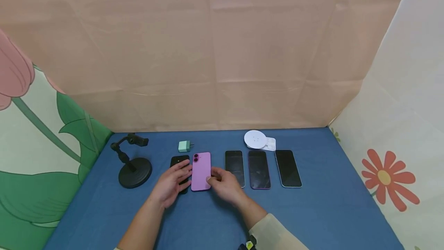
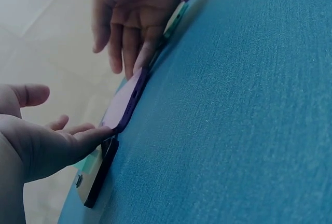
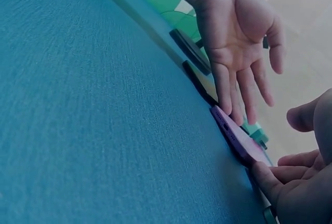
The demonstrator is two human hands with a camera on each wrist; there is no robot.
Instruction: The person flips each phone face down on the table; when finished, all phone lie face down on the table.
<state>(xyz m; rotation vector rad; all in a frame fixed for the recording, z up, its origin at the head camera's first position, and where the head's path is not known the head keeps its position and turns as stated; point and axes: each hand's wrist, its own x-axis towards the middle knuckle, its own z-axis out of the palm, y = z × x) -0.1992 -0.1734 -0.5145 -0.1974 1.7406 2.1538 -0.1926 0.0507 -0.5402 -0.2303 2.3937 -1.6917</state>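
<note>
A purple phone point(image 1: 200, 173) lies back up on the blue cloth, its camera at the upper left corner. My left hand point(image 1: 171, 184) touches its left long edge with extended fingers, passing over a black phone point(image 1: 179, 159) that is partly hidden beneath them. On the opposite side, fingertips of my right hand point(image 1: 225, 186) meet the purple phone's right edge. The left wrist view shows the right fingers point(image 2: 131, 47) pointing down at the edge, fairly straight. Seen from the right wrist, the left palm point(image 3: 233, 42) faces the phone, thumb held apart.
Right of my hands lie three dark-screened phones: one beside the right hand point(image 1: 234, 163), a middle one point(image 1: 259, 169) and an outer one point(image 1: 288, 169). Behind them sits a white round charger point(image 1: 255, 139). A green plug adapter point(image 1: 184, 146) and a black stand point(image 1: 135, 173) are toward the left.
</note>
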